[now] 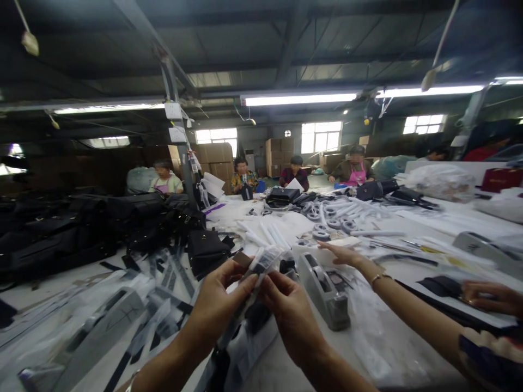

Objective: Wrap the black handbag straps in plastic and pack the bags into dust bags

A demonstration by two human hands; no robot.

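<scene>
My left hand (218, 305) and my right hand (288, 305) are raised together over the table, both pinching a clear plastic sleeve (263, 260) with a dark strap inside it. The sleeve tilts up to the right between my fingertips. Below my hands lies more clear plastic wrapping with black pieces (249, 337). A grey tape dispenser (324, 291) stands just right of my right hand.
A co-worker's arm (392, 294) with a bracelet reaches from the right toward the table's middle; their other hand (490, 298) rests on a dark strap. Black bags (102, 223) are piled at left. Bagged straps, tape rolls (327, 226) and white tubes cover the table. Several people sit at the far end.
</scene>
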